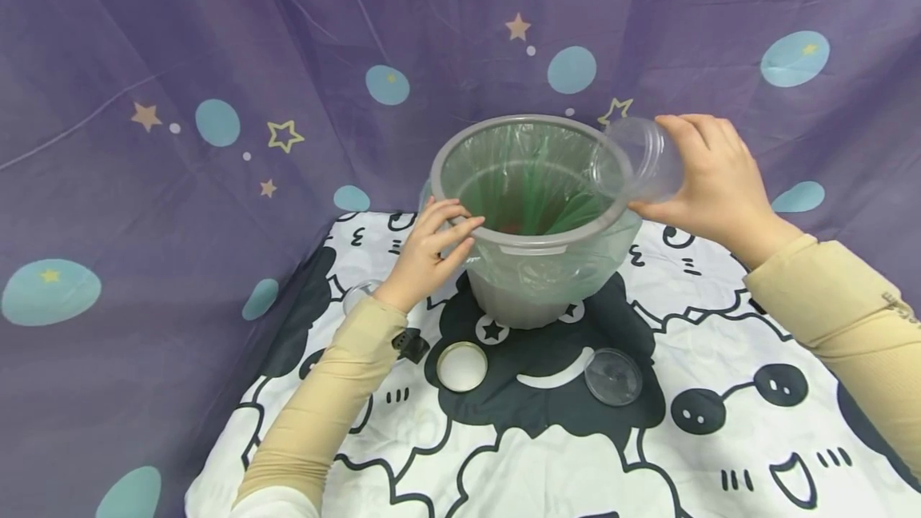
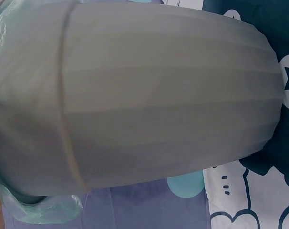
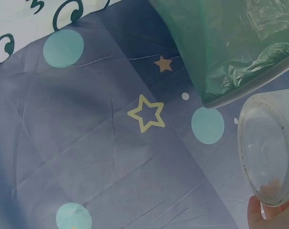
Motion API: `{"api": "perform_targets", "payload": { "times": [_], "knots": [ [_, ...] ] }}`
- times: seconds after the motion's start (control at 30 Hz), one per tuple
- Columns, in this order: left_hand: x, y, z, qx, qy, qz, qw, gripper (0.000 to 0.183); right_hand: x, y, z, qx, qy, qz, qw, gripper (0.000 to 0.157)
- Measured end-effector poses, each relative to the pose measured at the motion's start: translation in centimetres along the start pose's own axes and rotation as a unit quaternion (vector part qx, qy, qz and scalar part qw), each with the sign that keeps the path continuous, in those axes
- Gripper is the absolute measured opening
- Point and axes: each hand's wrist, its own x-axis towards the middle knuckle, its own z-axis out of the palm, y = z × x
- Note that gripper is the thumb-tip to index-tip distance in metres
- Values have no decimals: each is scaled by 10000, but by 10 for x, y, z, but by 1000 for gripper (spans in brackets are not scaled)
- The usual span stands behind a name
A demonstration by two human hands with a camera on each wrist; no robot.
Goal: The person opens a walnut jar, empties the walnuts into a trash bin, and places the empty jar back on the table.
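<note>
My right hand (image 1: 719, 174) grips a clear plastic jar (image 1: 651, 162), tilted on its side at the right rim of the grey trash bin (image 1: 514, 294). In the right wrist view, brownish specks show at the round end of the jar (image 3: 266, 148); fingertips (image 3: 273, 217) curl under it. My left hand (image 1: 428, 254) rests on the bin's left rim, fingers extended over the edge. A thin green bag (image 1: 554, 274) lines the bin and folds down outside its rim. From the left wrist view, the bin's ribbed side (image 2: 173, 95) fills most of the picture.
In front of the bin lie a white round lid with a gold edge (image 1: 462, 366) and a clear round lid (image 1: 612, 376). Another clear item (image 1: 357, 294) is partly hidden behind my left wrist. A purple patterned curtain (image 1: 446, 14) hangs behind the table.
</note>
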Motion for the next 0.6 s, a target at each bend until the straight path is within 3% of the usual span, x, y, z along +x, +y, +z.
{"api": "perform_targets", "payload": {
  "times": [0.37,0.6],
  "knots": [
    [-2,-2,2,8,64,8,10000,26,-10,0,2,537,-99,714,9959,91],
    [-1,-1,2,32,77,19,10000,26,-18,3,6,935,-4,1208,9883,95]
  ]
}}
